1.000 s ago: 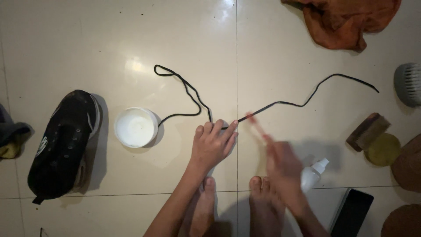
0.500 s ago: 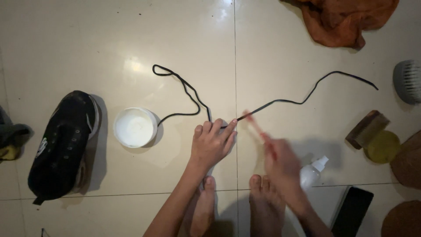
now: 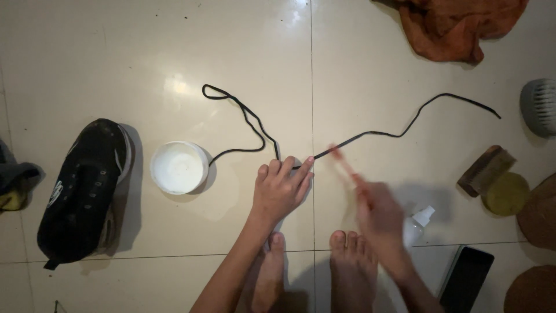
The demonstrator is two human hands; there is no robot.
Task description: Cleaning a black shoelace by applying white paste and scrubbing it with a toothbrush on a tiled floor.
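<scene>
Presently, left hand [image 3: 281, 191] lies flat, fingers spread, pinning black shoelace [image 3: 370, 135] to tiled floor [image 3: 116, 58]. Lace runs off toward 10 and 2 o'clock. Right hand [image 3: 379, 217] blurred, grip on a thin pink stick [image 3: 343, 162]. White bowl [image 3: 178, 167] at 9 o'clock of left hand; black shoe [image 3: 81, 188] beyond.
</scene>
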